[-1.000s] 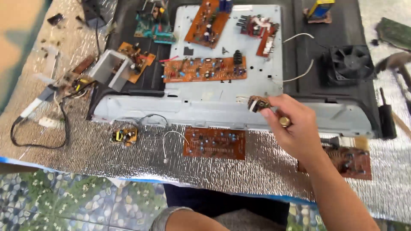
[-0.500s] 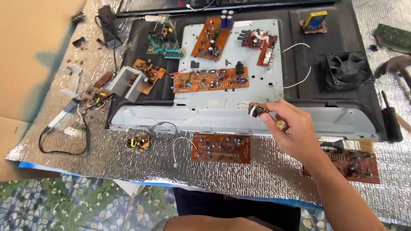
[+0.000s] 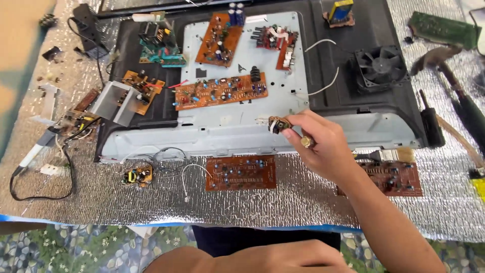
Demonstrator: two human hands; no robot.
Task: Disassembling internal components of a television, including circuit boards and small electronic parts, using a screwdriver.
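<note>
Head view, surface: a work surface covered in crinkled silver foil sheet is seen from above, with a flower-patterned floor visible along the near edge
Head view, chassis: a black casing with a pale grey metal plate fixed inside it is laid flat across the middle of the sheet
Right hand: the right hand is held over the plate's near edge, fingers pinched together on a small brown electronic part; a brass-coloured knob is seen at the knuckles
Left hand: only a forearm is shown at the bottom edge; the left hand is not in view
Part's place: the small part is raised just above the near rim of the plate, at its middle
Boards, counted: three orange circuit boards are mounted on the plate, the longest at its centre; two more brown boards are laid on the foil, one just left of the wrist and one partly hidden behind the arm
Fans, counted: one black cooling fan is set at the casing's right end
Surroundings: a soldering iron with its black cord is laid at the left; a paintbrush is lying beside the right-hand board
</note>
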